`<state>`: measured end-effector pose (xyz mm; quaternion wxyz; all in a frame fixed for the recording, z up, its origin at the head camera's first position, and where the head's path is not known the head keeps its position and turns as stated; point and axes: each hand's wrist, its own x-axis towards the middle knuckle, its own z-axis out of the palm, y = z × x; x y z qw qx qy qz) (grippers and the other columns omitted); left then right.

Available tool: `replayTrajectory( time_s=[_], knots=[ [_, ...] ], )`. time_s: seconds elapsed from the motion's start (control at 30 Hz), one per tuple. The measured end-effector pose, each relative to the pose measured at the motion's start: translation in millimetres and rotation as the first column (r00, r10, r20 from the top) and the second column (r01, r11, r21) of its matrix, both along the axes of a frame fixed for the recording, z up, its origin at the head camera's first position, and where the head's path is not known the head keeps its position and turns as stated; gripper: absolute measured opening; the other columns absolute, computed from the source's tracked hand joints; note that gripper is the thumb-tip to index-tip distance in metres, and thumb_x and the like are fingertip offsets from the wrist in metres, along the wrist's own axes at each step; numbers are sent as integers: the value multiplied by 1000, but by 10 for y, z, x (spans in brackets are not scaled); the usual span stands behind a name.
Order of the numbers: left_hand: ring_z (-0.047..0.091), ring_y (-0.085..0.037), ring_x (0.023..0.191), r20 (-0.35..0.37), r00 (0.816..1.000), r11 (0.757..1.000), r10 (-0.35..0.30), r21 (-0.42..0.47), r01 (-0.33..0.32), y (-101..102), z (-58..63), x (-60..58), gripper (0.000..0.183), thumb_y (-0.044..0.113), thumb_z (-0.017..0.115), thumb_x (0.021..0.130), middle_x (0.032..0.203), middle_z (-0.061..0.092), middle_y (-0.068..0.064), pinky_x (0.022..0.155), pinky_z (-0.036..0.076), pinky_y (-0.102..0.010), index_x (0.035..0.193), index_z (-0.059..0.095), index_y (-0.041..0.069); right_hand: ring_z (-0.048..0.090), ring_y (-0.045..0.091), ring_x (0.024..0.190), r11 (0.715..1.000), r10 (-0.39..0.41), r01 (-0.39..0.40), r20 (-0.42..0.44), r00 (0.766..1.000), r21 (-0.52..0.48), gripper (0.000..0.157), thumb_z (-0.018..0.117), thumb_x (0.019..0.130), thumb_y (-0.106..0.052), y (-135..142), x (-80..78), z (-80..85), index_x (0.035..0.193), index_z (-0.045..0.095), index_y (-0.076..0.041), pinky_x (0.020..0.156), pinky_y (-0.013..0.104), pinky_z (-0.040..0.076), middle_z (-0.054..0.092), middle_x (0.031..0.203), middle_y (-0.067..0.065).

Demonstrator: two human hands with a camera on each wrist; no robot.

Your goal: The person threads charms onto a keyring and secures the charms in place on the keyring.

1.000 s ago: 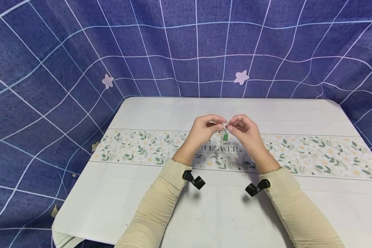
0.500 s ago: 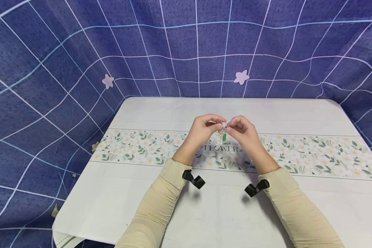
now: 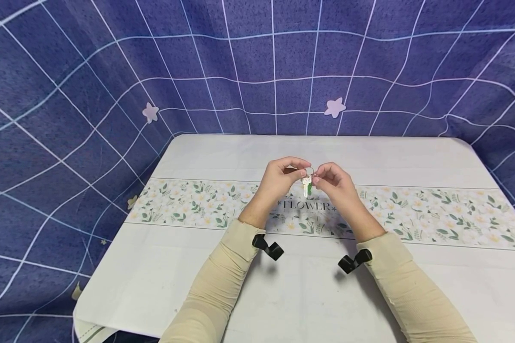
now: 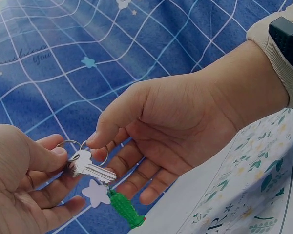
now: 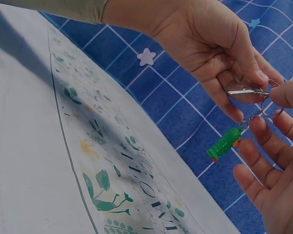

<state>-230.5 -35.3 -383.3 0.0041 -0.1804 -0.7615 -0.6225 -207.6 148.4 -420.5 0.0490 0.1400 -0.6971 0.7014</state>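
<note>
My left hand [image 3: 281,177] and right hand [image 3: 337,181] meet above the table, fingertips close together. Between them is a thin metal key ring [image 3: 311,167], pinched on one side by my left thumb and fingers and on the other by my right thumb and fingers. A silver key [image 3: 306,187] hangs from it near the left fingertips. In the left wrist view the key [image 4: 94,168] lies over the fingers, its blade pointing at the right hand. A green figure-shaped charm [image 4: 126,208] dangles below on a small chain, which shows in the right wrist view.
A white tablecloth [image 3: 309,286] with a floral band [image 3: 197,205] lettered FLOWER covers the table. Behind and at the left hangs a blue gridded curtain [image 3: 223,62] with star shapes. Black straps with small blocks [image 3: 269,247] sit on both sleeve cuffs.
The key has turned to show its flat face, and more of the ring shows between the hands. My right hand has lowered slightly; the green charm now hangs partly behind the key.
</note>
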Motion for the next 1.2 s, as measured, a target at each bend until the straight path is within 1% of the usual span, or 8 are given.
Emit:
replayTrajectory(
  time_s=[0.37,0.6,0.7,0.8,0.87,1.0,1.07,1.2],
  knots=[
    [71,-18,89,1,1000,1000,5,1,-5,-12,9,-4,17,3,71,93,105,74,-9,84,56,-29,109,76,4,62,14,96,997,71,-72,-32,997,-26,19,57,99,-4,25,1,-27,111,51,10,88,27,51,62,99,1],
    [71,-18,89,9,1000,1000,3,3,-3,-20,15,-3,17,4,71,93,106,73,-8,84,56,-29,109,76,5,61,18,97,996,88,-91,-79,993,-27,22,50,94,3,69,-19,-59,113,51,15,87,29,50,62,103,8],
    [71,-18,89,15,1000,1000,0,7,0,-25,17,2,17,4,71,93,109,73,-12,84,55,-29,109,76,5,60,20,101,996,91,-89,-79,993,30,24,51,93,6,84,-39,-100,116,52,14,90,26,49,61,107,14],
    [71,-18,90,13,1000,1000,-1,6,1,-26,19,2,17,4,70,94,113,72,-16,84,55,-29,110,75,4,59,24,103,988,106,-95,-85,991,124,27,53,92,7,91,-64,-151,119,53,11,93,27,48,61,110,20],
    [71,-19,90,5,1000,1000,-1,6,1,-24,21,3,17,3,71,93,114,71,-19,84,55,-29,110,75,3,58,28,104,978,120,-103,-87,989,183,28,55,92,7,90,-75,-177,120,54,9,94,30,47,61,111,22],
    [71,-18,89,-7,1000,1000,5,10,-5,-18,24,1,17,3,71,92,109,73,-14,82,55,-28,109,75,3,57,35,107,962,129,-106,-76,989,250,31,57,91,7,74,-82,-200,122,54,7,95,37,46,61,112,23],
    [70,-18,88,-7,1000,1000,7,16,-7,-18,20,-2,17,2,71,92,106,73,-12,82,55,-28,108,75,3,56,39,108,959,125,-102,-71,990,265,32,56,91,8,62,-72,-189,122,53,9,95,43,45,60,113,26],
    [70,-17,88,-6,1000,1000,12,17,-12,-23,16,-4,17,2,71,92,106,74,-8,82,56,-28,108,76,3,55,46,107,953,124,-98,-73,990,288,32,58,91,9,12,32,-39,121,51,15,96,55,44,58,111,31]
  ],
)
